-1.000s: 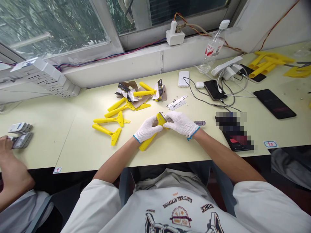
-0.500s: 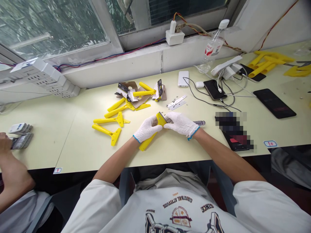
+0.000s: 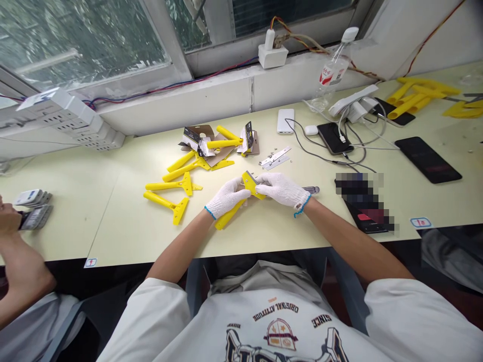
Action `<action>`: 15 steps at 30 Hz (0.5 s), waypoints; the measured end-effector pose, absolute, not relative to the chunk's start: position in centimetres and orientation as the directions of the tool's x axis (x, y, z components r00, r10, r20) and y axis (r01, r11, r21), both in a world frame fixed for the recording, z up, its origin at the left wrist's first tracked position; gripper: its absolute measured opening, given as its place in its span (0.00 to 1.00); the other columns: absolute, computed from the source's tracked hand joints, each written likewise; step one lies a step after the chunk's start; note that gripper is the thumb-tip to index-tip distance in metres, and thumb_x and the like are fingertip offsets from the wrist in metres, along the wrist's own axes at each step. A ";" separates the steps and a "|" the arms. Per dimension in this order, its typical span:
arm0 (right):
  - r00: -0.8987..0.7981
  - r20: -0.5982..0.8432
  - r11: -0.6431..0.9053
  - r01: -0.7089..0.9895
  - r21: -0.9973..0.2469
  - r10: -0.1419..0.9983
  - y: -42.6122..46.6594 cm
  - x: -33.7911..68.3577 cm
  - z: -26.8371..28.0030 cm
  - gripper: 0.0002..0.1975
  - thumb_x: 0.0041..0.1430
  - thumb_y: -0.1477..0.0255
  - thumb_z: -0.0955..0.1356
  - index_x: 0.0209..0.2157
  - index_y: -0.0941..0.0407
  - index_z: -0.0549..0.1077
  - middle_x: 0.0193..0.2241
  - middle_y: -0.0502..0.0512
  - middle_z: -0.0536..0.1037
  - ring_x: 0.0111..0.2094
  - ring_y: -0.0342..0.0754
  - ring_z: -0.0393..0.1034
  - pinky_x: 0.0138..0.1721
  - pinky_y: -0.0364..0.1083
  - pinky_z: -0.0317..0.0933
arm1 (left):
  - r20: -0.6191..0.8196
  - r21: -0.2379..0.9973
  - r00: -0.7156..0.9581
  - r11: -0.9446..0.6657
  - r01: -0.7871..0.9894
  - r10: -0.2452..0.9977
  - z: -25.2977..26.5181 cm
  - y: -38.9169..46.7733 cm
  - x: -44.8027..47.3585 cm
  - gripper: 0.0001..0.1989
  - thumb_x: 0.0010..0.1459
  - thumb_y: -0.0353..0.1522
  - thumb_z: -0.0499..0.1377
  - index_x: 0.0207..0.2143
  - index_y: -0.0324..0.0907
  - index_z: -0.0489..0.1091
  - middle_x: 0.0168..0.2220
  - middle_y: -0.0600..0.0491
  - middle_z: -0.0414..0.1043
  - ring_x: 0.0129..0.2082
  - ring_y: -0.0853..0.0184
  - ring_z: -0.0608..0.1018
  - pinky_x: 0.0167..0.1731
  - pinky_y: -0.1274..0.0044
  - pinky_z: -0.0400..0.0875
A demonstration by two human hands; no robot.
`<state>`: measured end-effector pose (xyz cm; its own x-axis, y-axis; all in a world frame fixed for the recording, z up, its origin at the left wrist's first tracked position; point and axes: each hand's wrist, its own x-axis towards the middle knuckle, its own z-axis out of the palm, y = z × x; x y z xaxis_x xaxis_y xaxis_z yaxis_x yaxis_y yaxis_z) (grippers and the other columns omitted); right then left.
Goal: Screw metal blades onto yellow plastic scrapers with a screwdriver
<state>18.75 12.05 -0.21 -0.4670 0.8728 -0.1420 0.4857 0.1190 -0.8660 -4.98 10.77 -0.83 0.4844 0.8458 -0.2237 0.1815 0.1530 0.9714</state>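
Note:
Both my hands wear white knit gloves with blue cuffs. My left hand (image 3: 228, 197) is closed round a yellow scraper (image 3: 229, 216), where its handle meets the wide head. A grey metal strip runs along the head's upper edge. My right hand (image 3: 281, 190) pinches the right side of the head; the palm sides of both hands are hidden. Past my right wrist the clear grip of a screwdriver (image 3: 312, 190) sticks out, its shaft hidden behind the glove. Just beyond my hands lie thin metal blades (image 3: 277, 160) with small screws around them.
More yellow scrapers (image 3: 171, 206) lie to the left. Opened cardboard packaging (image 3: 199, 141) sits at the back. Phones (image 3: 428, 160), a power bank (image 3: 286, 121), tangled cables and a bottle (image 3: 334, 75) occupy the right. Another person's arm (image 3: 22, 261) rests at the far left, near stacked devices.
The scraper's head has turned slightly, showing more of its yellow face, and my right thumb now lies over it. Both hands stay in nearly the same place.

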 end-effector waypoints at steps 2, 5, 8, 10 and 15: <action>-0.475 -0.169 0.098 0.487 -0.868 0.864 12.0 18.7 -0.1 0.15 0.65 0.62 0.70 0.42 0.59 0.83 0.34 0.51 0.82 0.33 0.42 0.72 0.32 0.41 0.60 | -0.220 0.969 0.479 0.133 0.209 0.850 -1.1 10.8 -5.1 0.21 0.65 0.40 0.67 0.57 0.40 0.75 0.44 0.47 0.84 0.31 0.66 0.81 0.32 0.74 0.76; -0.444 -0.190 0.067 0.502 -0.862 0.876 11.9 18.6 0.2 0.13 0.63 0.64 0.72 0.32 0.61 0.79 0.29 0.51 0.79 0.29 0.40 0.67 0.29 0.41 0.56 | -0.184 0.955 0.438 0.055 0.291 0.880 -1.4 10.8 -5.5 0.25 0.67 0.42 0.66 0.62 0.41 0.73 0.40 0.49 0.83 0.33 0.63 0.83 0.36 0.72 0.78; -0.387 -0.191 0.041 0.517 -0.855 0.902 11.7 18.6 0.7 0.17 0.65 0.63 0.74 0.28 0.62 0.76 0.24 0.52 0.74 0.26 0.39 0.64 0.28 0.40 0.56 | -0.110 0.916 0.367 -0.050 0.399 0.924 -1.2 10.4 -5.7 0.35 0.67 0.42 0.66 0.72 0.43 0.63 0.45 0.48 0.83 0.37 0.62 0.84 0.42 0.70 0.79; -0.362 -0.190 0.030 0.522 -0.852 0.913 11.5 18.7 1.1 0.21 0.69 0.59 0.73 0.32 0.63 0.76 0.25 0.51 0.74 0.28 0.38 0.66 0.31 0.38 0.61 | -0.046 0.861 0.364 -0.148 0.487 0.930 -0.7 9.9 -5.7 0.40 0.66 0.41 0.67 0.76 0.45 0.59 0.51 0.46 0.82 0.39 0.61 0.84 0.46 0.68 0.79; -0.303 -0.182 0.003 0.522 -0.853 0.935 11.2 19.3 1.0 0.22 0.75 0.56 0.70 0.40 0.63 0.78 0.33 0.51 0.77 0.33 0.39 0.73 0.37 0.40 0.71 | 0.103 0.658 0.493 -0.431 0.618 0.864 -0.6 9.2 -4.8 0.33 0.65 0.30 0.65 0.72 0.52 0.70 0.63 0.46 0.77 0.57 0.51 0.82 0.60 0.64 0.74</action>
<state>19.32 11.20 1.04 -0.3030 0.9354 -0.1822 0.5220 0.0029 -0.8529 -4.78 9.23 -0.58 0.4929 0.8640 0.1030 0.6180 -0.4310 0.6575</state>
